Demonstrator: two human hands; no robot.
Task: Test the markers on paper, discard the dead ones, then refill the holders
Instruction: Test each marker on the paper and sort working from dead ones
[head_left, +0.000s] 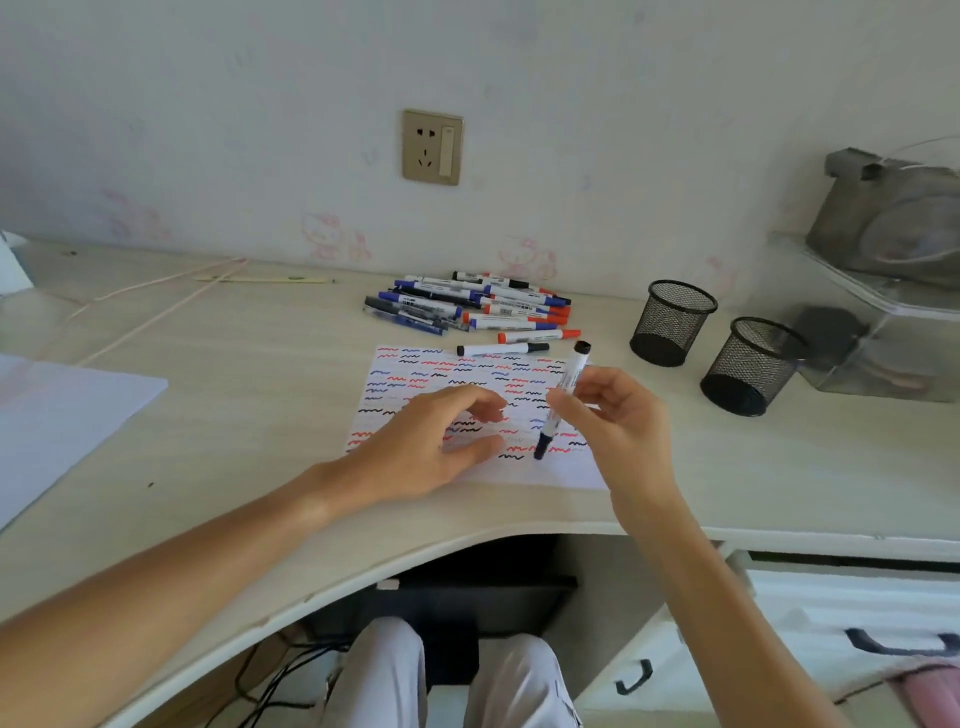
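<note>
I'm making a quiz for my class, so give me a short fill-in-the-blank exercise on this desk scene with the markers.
1. The right hand holds a marker whose tip points down at the ____.
2. The number of black mesh holders standing on the desk is ____.
3. The left hand rests on the sheet and holds ____.
4. The pile of markers lies below a wall ____.

Missing words: paper; two; nothing; socket

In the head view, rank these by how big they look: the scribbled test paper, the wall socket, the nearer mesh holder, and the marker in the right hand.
1. Test paper
2. Nearer mesh holder
3. Wall socket, though it sits farther back, so unsure
4. Marker, held in the right hand
</note>
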